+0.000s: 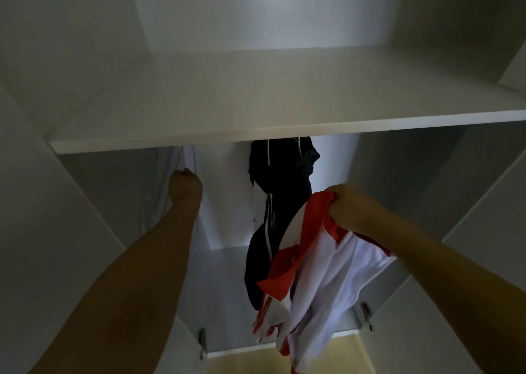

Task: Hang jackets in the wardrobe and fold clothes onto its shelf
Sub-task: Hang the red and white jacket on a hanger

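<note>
I look into an open white wardrobe with a wide shelf (256, 100) across its upper part. Below the shelf hangs a dark hooded jacket (280, 203) with white stripes. My right hand (345, 205) grips a red and white jacket (318, 282) by its upper edge, and it dangles in front of the dark one. My left hand (185, 186) reaches up under the shelf and holds the wire of a hanger (186, 159) with a pale garment (159, 186) on it. The rail itself is hidden by the shelf.
The wardrobe's side walls (412, 180) close in left and right, with the doors (484, 260) swung open. Door hinges (367, 315) show near the bottom. A strip of light wooden floor (242, 362) lies below.
</note>
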`<state>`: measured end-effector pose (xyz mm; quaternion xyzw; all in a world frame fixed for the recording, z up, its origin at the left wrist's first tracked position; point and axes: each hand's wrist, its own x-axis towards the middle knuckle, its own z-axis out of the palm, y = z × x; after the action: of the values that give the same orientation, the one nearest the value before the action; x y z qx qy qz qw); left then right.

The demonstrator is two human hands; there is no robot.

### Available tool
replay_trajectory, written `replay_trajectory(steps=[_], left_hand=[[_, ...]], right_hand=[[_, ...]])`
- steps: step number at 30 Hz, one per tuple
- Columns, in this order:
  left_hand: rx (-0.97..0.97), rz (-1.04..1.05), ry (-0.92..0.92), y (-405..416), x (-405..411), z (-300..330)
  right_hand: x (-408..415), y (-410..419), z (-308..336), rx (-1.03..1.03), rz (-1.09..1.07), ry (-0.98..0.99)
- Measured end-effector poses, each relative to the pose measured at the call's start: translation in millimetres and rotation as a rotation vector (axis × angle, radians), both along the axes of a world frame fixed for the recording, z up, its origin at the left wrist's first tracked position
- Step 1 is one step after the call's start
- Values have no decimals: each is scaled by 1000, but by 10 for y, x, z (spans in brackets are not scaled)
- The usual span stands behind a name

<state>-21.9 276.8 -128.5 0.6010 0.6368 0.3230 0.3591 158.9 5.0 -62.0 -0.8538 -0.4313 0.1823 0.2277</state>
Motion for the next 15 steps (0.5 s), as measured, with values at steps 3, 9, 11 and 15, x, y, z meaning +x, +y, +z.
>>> replay_trajectory(steps=[3,9,11,15], left_hand=[[161,34,-107,-422,-36,-79],[196,-133,-38,-1562,-447,-102],[192,-150,9,-2004,-625,-38],[263,-140,185,-2857,-1001,280]], right_hand=[[131,-12,-29,-17,-104,42],[236,-252,-55,-21,-137,253],[221,-339,-67,-80,-87,308],[277,-530,-187,-157,0,175]])
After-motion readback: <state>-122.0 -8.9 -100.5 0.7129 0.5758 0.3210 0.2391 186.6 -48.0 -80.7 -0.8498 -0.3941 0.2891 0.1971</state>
